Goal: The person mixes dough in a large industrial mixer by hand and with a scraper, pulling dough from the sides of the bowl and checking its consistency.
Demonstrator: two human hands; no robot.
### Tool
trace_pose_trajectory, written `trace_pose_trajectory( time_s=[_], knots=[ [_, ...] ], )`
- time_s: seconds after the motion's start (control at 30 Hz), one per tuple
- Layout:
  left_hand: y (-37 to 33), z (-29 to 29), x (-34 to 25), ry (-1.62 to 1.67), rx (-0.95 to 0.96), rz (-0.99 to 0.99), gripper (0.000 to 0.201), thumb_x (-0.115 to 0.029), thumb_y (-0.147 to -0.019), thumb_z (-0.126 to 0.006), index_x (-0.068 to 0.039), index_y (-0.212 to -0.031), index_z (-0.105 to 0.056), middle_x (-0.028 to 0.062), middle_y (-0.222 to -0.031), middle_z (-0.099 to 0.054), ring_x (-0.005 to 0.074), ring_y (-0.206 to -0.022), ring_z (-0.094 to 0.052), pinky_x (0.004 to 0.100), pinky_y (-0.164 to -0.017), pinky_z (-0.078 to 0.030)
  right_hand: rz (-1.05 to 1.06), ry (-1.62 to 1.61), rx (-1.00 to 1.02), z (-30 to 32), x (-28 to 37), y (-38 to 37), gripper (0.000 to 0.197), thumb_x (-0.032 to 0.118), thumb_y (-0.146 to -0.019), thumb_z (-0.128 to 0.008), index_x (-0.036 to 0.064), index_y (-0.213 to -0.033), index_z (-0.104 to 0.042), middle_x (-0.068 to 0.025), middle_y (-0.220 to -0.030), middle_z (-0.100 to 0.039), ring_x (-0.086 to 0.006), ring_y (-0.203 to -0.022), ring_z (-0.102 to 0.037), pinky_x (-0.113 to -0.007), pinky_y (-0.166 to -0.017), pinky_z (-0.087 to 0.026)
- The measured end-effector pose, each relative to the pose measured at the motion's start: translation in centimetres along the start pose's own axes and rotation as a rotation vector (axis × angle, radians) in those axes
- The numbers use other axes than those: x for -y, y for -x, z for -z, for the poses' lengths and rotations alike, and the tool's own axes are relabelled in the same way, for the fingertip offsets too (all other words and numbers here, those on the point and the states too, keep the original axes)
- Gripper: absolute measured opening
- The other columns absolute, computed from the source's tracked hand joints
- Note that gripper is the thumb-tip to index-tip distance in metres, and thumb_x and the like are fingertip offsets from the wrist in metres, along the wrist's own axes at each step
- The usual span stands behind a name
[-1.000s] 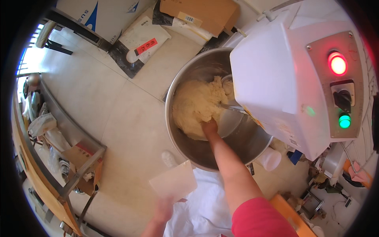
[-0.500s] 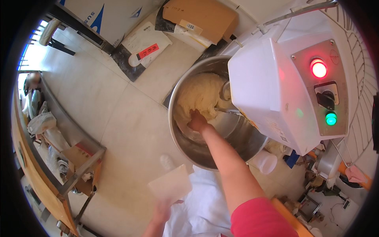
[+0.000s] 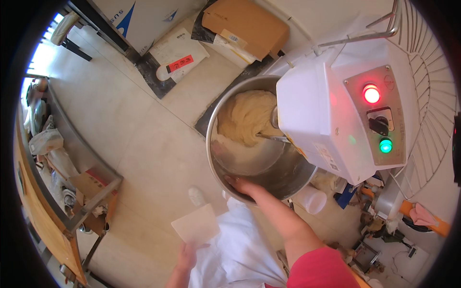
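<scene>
The dough (image 3: 246, 115) lies as one pale, smooth-topped mass in the steel bowl (image 3: 269, 185), against the far left part of its wall, with the near part of the bowl's inside bare; a metal bar (image 3: 272, 138) reaches from under the white mixer head (image 3: 307, 108) to the dough's right edge; the right hand (image 3: 241, 185) is at the bowl's near rim, apart from the dough, its fingers partly extended just inside the wall, and I cannot tell whether it grips the rim; the left hand (image 3: 188, 254), blurred, is closed on the lower edge of a pale, flat scraper (image 3: 196, 223), held outside the bowl in front of the white apron (image 3: 235, 249); on the mixer's panel a red light (image 3: 371, 93) and a green light (image 3: 385, 145) glow, with a black knob (image 3: 379, 126) between them; a white tub (image 3: 312, 200) stands near the bowl's right side; a wooden desk (image 3: 48, 229) runs along the far left.
</scene>
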State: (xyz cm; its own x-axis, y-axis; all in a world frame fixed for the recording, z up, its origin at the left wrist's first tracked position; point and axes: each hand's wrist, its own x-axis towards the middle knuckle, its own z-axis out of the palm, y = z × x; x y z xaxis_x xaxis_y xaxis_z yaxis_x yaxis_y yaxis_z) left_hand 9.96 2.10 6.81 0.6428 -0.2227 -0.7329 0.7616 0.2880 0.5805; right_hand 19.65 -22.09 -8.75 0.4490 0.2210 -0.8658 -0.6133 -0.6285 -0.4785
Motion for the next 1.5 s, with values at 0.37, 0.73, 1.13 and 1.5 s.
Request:
trace_pose_trajectory(
  time_s=[0.37, 0.73, 1.13, 1.5],
  knots=[
    [-0.4, -1.5, -0.8, -0.088, 0.044, 0.050, 0.033, -0.017, -0.082, -0.031, 0.005, -0.105, -0.040, 0.0144, -0.098, -0.050, 0.0249, -0.087, -0.052, 0.0360, -0.068, -0.047, -0.487, 0.727, 0.127, 6.0, -6.4, 3.4, 0.034, 0.026, -0.079, -0.037, 0.0078, -0.104, -0.051, -0.0153, -0.113, -0.044, -0.0281, -0.104, -0.042, -0.035, -0.087, -0.033],
    [-0.6, -1.6, -1.6, -0.021, 0.014, 0.025, 0.030, -0.012, -0.082, -0.030, 0.007, -0.097, -0.046, 0.0142, -0.094, -0.052, 0.0229, -0.082, -0.054, 0.0344, -0.065, -0.047, -0.473, 0.918, 0.075, 8.0, -6.1, 5.2, 0.038, 0.031, -0.078, -0.037, 0.0093, -0.106, -0.050, -0.0105, -0.113, -0.046, -0.0254, -0.104, -0.043, -0.033, -0.086, -0.034],
    [-2.0, -3.3, 0.2, -0.107, 0.083, 0.089, 0.029, -0.015, -0.083, -0.032, 0.007, -0.095, -0.048, 0.0133, -0.093, -0.053, 0.0231, -0.078, -0.055, 0.0356, -0.067, -0.046, -0.147, 0.782, 0.096, 2.2, -13.5, -2.6, 0.033, 0.029, -0.079, -0.037, 0.0078, -0.098, -0.055, -0.0136, -0.103, -0.051, -0.0282, -0.095, -0.049, -0.036, -0.080, -0.038],
    [-2.1, -2.6, -0.2, -0.085, 0.075, 0.056, 0.030, -0.016, -0.083, -0.031, 0.005, -0.099, -0.046, 0.0136, -0.096, -0.052, 0.0238, -0.084, -0.053, 0.0358, -0.067, -0.047, -0.023, 0.640, -0.668, 4.3, -3.9, 4.9, 0.016, 0.009, -0.067, -0.050, 0.0032, -0.082, -0.053, -0.0144, -0.086, -0.053, -0.0294, -0.089, -0.048, -0.038, -0.071, -0.042]
  ],
)
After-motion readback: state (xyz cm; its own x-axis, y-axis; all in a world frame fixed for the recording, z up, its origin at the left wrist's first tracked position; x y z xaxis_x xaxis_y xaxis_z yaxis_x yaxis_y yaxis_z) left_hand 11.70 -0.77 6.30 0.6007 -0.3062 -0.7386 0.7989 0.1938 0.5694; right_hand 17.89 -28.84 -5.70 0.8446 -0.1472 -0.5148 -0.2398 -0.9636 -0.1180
